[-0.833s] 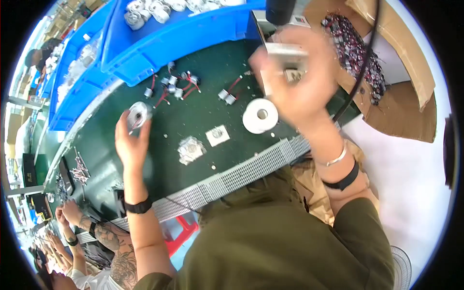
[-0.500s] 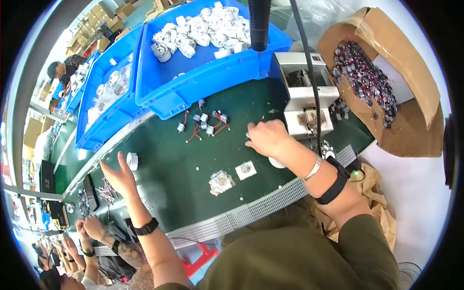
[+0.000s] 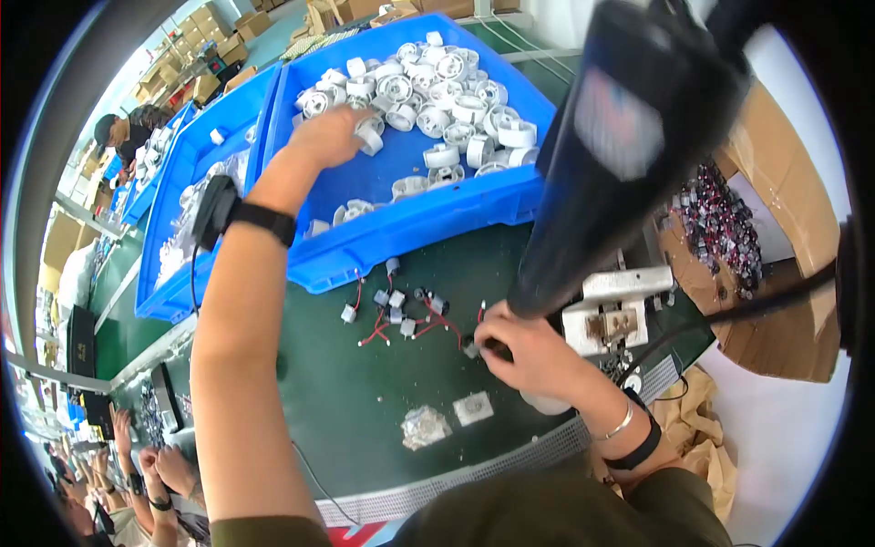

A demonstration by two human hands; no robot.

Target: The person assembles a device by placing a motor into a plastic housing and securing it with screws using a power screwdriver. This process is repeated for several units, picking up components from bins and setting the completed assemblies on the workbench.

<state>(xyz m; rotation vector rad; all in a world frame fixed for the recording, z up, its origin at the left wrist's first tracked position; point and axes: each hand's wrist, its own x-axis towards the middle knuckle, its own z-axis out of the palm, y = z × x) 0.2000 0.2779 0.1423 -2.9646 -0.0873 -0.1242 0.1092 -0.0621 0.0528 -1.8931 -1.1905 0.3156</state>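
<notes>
White plastic lies at the fingertips of your left hand [image 3: 330, 137]: a ring-shaped part [image 3: 369, 139] at the near edge of the heap inside the blue bin [image 3: 428, 228]. Half a second ago that hand was spread wide over the green bench; now it has crossed the bin's front wall, so your work there has shifted from bench to stock. Your fingers point away from the camera, and I cannot tell whether they grip the part. Your left forearm stretches long and nearly straight up from the lower edge, black strap at the wrist.

Your right hand [image 3: 524, 354] has stayed low over the bench, palm down, fingers bent, the forearm slanting in from the lower right. A small grey motor [image 3: 470, 347] sits at its fingertips; whether it is pinched or only touched, I cannot tell.

Just left lies a loose cluster of motors [image 3: 401, 314] with red leads. A white disc [image 3: 545, 404] shows partly beneath your right wrist. To the right stands a metal fixture [image 3: 612, 324], with a cardboard box [image 3: 788, 310] of wired motors beyond.
</notes>
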